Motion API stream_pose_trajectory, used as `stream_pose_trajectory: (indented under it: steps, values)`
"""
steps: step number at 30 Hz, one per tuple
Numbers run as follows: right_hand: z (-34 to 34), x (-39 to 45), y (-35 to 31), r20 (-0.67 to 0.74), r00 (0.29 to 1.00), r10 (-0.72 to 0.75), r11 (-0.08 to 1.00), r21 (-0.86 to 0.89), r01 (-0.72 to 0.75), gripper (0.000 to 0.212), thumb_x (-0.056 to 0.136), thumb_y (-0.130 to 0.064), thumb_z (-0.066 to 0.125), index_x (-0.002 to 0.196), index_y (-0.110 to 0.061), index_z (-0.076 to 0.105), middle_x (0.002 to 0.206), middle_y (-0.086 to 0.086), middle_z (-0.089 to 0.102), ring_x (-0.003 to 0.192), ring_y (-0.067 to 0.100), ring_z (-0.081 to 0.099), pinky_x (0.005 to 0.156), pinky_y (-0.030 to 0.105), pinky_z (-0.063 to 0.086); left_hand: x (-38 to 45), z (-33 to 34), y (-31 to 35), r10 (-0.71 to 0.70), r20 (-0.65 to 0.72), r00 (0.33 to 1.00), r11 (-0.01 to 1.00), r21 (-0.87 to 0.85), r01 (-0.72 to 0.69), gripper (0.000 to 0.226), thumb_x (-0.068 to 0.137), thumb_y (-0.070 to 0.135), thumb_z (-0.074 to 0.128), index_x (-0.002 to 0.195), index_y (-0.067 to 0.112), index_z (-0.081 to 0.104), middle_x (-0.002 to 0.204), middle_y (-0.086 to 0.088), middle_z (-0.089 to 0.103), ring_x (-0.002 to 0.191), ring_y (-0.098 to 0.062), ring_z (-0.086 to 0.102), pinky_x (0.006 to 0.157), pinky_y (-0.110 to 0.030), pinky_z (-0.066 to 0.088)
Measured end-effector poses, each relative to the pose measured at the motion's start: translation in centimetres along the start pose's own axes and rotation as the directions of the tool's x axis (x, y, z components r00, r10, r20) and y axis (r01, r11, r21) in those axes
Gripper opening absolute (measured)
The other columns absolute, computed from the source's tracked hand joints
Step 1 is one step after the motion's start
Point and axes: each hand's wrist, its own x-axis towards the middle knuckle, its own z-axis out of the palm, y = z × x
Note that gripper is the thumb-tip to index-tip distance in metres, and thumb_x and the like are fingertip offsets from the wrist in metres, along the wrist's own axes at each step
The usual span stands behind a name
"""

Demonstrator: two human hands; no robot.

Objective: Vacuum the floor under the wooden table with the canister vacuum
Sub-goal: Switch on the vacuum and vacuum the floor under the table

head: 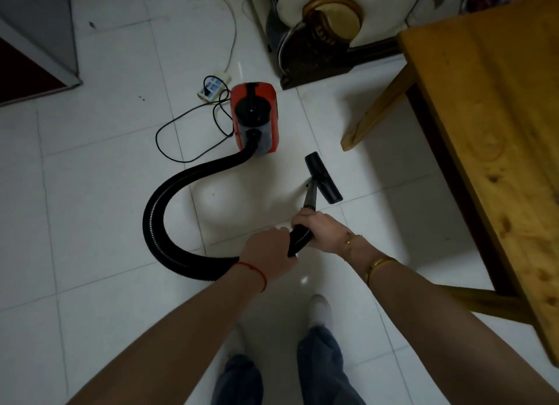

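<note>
A red and black canister vacuum [254,119] stands on the white tiled floor ahead of me. Its black ribbed hose [169,199] loops left and back to the wand. My left hand [269,253] grips the rear end of the black handle, and my right hand [320,230] grips the wand [310,197] just ahead of it. The black floor nozzle [324,178] rests on the tiles, left of the wooden table [496,117], which fills the right side. One table leg [376,113] slants down near the nozzle.
A white power strip [213,87] with the vacuum's black cord [169,132] lies left of the canister. A dark stand with a round gold-rimmed object [329,20] sits at the top. A grey cabinet [39,42] is at the upper left. My feet are below.
</note>
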Motion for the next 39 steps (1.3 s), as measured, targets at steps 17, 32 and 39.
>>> stream_pose_trajectory:
  steps: [17,32,39]
  values:
    - [2.7,-4.4,1.6,-0.086,0.996,0.025,0.985,0.173,-0.01,0.021,0.072,-0.005,0.07,0.088,-0.013,0.059,0.093,0.002,0.059,0.09,0.02,0.055,0.078,0.034,0.048,-1.4,-0.9,4.0,0.058,0.101,0.993,0.982,0.171,-0.075,0.021,0.085,0.029,0.053,0.101,0.017,0.056,0.086,-0.001,0.061,0.08,-0.02,0.063,0.069,-0.029,0.051]
    - [16.4,-15.4,-7.5,-0.213,0.966,0.143,0.951,0.3,-0.075,0.02,0.074,-0.01,0.067,0.092,-0.01,0.059,0.094,0.008,0.059,0.086,0.026,0.058,0.082,0.043,0.048,-15.9,7.8,3.7,0.227,0.15,0.962,0.93,0.26,-0.26,0.022,0.086,0.028,0.054,0.104,0.015,0.057,0.085,-0.001,0.055,0.082,-0.021,0.062,0.067,-0.026,0.044]
    - [21.0,-22.2,-8.6,-0.226,0.946,0.231,0.917,0.376,-0.134,0.028,0.074,-0.009,0.073,0.098,-0.011,0.059,0.1,0.004,0.058,0.089,0.017,0.054,0.084,0.029,0.044,-20.5,11.8,6.3,0.295,0.195,0.935,0.897,0.281,-0.341,0.024,0.086,0.03,0.053,0.103,0.014,0.056,0.091,-0.004,0.06,0.08,-0.021,0.06,0.066,-0.026,0.042]
